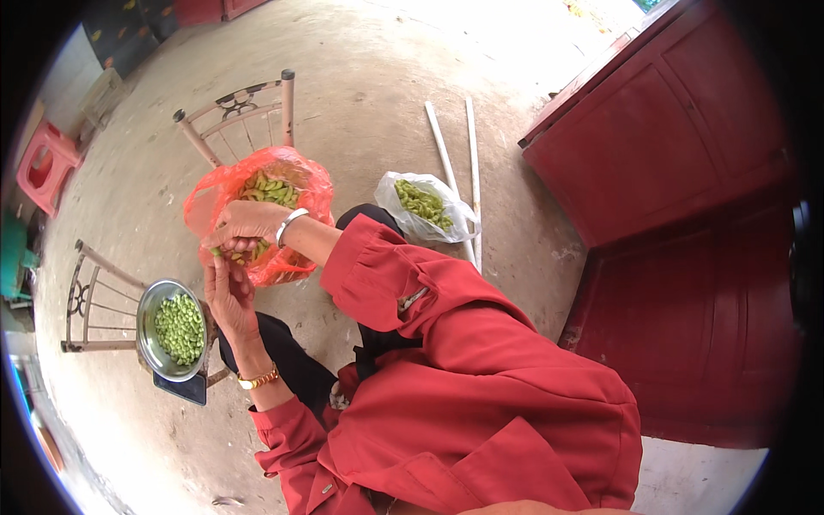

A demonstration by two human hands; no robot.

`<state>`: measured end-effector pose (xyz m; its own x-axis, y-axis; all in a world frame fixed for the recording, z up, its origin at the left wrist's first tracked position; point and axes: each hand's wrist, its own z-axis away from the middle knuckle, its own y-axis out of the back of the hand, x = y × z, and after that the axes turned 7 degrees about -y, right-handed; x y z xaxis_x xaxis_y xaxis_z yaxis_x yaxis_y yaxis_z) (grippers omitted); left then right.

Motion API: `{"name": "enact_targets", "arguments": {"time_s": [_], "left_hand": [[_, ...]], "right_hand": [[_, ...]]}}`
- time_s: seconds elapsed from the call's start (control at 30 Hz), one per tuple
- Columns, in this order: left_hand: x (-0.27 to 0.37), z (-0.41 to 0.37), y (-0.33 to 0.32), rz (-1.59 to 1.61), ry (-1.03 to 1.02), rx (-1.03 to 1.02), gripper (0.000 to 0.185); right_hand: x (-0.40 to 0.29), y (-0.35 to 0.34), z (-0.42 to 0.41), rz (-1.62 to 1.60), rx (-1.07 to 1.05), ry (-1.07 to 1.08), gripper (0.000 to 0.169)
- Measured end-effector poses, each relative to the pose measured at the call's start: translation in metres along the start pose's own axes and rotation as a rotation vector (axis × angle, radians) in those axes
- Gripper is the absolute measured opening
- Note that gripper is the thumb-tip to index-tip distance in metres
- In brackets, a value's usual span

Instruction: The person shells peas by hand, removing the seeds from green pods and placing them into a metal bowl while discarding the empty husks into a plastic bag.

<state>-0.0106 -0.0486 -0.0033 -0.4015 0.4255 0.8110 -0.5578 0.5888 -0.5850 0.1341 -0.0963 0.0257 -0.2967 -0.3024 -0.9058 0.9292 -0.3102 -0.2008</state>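
My right hand (250, 222), with a silver bangle at the wrist, is over the open mouth of a red plastic bag (309, 174). My left hand (230, 299), a gold watch on its wrist, comes up from below to meet it. Between the fingertips of both hands is a small green bean pod (216, 252), mostly covered by the fingers. Plump green pods (273, 190) lie inside the red bag. Left of my left hand, a metal bowl (143, 322) holds shelled green beans (179, 328).
The bowl rests on a small metal-backed chair (106, 346), beside a dark flat phone-like object (180, 388). Another chair back (241, 116) rises behind the red bag. Near my right knee are a white plastic bag (421, 232) of green pods or hulls and two white poles (472, 148). Red cabinets (644, 148) stand right.
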Motion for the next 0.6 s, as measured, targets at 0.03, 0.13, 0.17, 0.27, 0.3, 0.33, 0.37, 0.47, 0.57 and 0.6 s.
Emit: {"name": "enact_targets", "arguments": {"time_s": [0.03, 0.13, 0.17, 0.27, 0.3, 0.33, 0.37, 0.47, 0.57, 0.6], "left_hand": [[0.000, 0.001, 0.000, -0.021, 0.001, -0.001, 0.018], [0.003, 0.001, 0.000, -0.055, 0.011, 0.009, 0.019], [0.001, 0.000, 0.001, -0.030, 0.002, 0.004, 0.019], [-0.003, -0.002, 0.005, 0.022, 0.000, -0.011, 0.020], [-0.001, -0.002, 0.006, 0.024, 0.008, -0.004, 0.020], [0.000, -0.001, 0.005, 0.027, 0.015, 0.002, 0.019], [0.003, 0.000, 0.003, 0.029, 0.023, 0.008, 0.019], [0.003, 0.002, 0.001, 0.030, -0.003, -0.002, 0.022], [0.001, 0.001, 0.003, 0.065, -0.010, -0.017, 0.022], [0.005, 0.002, -0.002, 0.075, -0.017, 0.011, 0.021]], "right_hand": [[0.001, -0.001, 0.001, -0.012, 0.008, 0.019, 0.035], [0.005, -0.003, 0.000, -0.026, 0.036, 0.063, 0.031], [0.006, -0.005, 0.000, -0.012, 0.062, 0.057, 0.030], [0.002, -0.013, 0.001, 0.021, 0.103, 0.061, 0.027], [0.000, -0.016, 0.001, 0.027, 0.114, 0.089, 0.027], [-0.002, -0.019, 0.002, 0.033, 0.125, 0.116, 0.027], [-0.004, -0.022, 0.003, 0.039, 0.137, 0.144, 0.027], [-0.005, -0.023, 0.007, 0.184, 0.171, 0.245, 0.028], [-0.005, -0.027, 0.009, 0.231, 0.207, 0.265, 0.031], [-0.005, -0.028, 0.008, 0.244, 0.224, 0.270, 0.031]]}}
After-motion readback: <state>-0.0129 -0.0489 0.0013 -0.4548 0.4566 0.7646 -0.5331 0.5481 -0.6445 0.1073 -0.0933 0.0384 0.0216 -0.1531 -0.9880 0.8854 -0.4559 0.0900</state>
